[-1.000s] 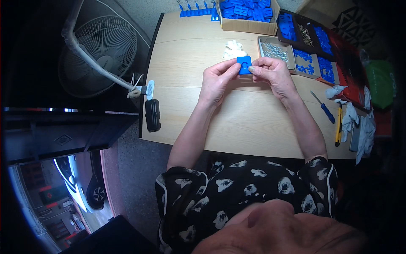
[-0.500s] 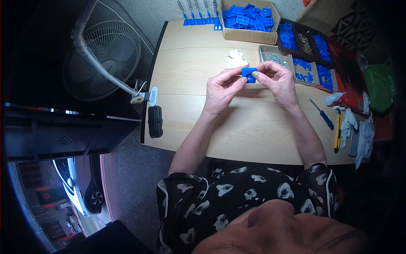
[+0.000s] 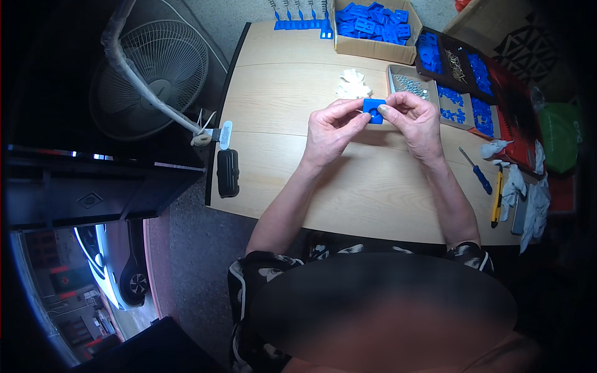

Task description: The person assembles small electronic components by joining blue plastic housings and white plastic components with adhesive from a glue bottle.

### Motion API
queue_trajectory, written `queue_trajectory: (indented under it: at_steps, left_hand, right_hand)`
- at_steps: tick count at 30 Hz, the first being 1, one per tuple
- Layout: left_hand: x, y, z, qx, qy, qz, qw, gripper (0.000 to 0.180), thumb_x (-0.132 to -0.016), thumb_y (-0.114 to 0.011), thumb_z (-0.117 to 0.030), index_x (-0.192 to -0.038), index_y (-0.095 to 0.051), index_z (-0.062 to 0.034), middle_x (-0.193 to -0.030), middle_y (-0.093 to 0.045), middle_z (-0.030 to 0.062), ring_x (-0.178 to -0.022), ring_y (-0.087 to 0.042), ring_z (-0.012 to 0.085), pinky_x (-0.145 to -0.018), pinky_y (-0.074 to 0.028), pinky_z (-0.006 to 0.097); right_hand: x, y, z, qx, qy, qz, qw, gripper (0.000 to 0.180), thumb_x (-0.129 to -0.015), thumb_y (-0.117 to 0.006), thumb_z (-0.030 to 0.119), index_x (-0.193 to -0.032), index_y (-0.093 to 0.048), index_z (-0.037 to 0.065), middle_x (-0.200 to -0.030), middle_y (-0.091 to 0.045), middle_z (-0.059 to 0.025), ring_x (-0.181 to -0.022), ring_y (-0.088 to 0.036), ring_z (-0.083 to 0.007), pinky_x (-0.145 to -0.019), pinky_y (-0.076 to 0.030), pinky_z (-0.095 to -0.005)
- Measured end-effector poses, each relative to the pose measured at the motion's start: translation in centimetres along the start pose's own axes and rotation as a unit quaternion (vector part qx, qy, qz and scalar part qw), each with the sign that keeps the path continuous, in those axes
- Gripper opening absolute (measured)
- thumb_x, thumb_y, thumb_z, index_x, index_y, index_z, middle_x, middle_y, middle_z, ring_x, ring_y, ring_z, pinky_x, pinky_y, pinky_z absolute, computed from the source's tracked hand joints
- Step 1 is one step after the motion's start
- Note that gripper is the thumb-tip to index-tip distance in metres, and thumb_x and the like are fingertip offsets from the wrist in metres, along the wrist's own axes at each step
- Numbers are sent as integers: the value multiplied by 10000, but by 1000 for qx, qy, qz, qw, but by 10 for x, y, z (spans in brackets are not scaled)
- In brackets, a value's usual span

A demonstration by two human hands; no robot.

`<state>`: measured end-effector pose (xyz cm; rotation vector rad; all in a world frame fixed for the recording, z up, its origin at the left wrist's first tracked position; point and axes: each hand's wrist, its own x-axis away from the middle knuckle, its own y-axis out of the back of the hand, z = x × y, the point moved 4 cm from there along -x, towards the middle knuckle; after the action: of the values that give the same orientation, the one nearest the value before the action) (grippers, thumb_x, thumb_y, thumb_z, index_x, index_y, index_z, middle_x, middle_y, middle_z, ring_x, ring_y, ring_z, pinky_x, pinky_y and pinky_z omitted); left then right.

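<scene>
Between my two hands I hold up a small square blue plastic part (image 3: 374,104) with a dark round recess in its face. My left hand (image 3: 333,130) pinches its left side between thumb and fingers. The right hand (image 3: 415,124) grips the opposite side, its thumb pressed on the front near the recess. Just beyond the part, a crumpled white cloth or glove (image 3: 353,84) lies on the wooden table (image 3: 273,99). Whatever sits inside the recess is too small to make out.
At the back stands a cardboard box (image 3: 376,50) of blue plastic pieces, beside a tray of small metal parts (image 3: 410,86) and trays of blue bits (image 3: 452,102). A screwdriver (image 3: 477,173), a yellow cutter (image 3: 497,199) and white gloves (image 3: 515,186) lie right. A black case (image 3: 228,174) sits left, near a fan (image 3: 155,81).
The view has shifted slightly, so the table and its things appear a little displaced. Both hands keep their hold on the blue part, with hardly any change in grip.
</scene>
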<state>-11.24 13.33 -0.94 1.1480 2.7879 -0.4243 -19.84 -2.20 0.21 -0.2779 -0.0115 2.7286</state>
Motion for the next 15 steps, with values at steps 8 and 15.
queue_trajectory:
  at_steps: [8,15]
  left_hand:
    - [-1,2,16,80,143,3,986,313,-977,-589,-168,-1220,-627,25,-968,-687,62,-823,-616,84,-791,-515,225]
    - [-2,0,30,122,187,34,974,321,-983,-569,-153,-1262,-597,4,-996,-672,44,-878,-613,89,-805,-510,225]
  right_hand:
    - [-4,11,-21,-111,-155,-9,982,189,-863,-723,134,-978,-670,-5,-825,-674,-31,-701,-606,-55,-688,-523,-195]
    - [-8,15,-26,-148,-169,-17,974,184,-862,-722,126,-980,-671,-6,-811,-671,-26,-674,-600,-49,-652,-529,-198]
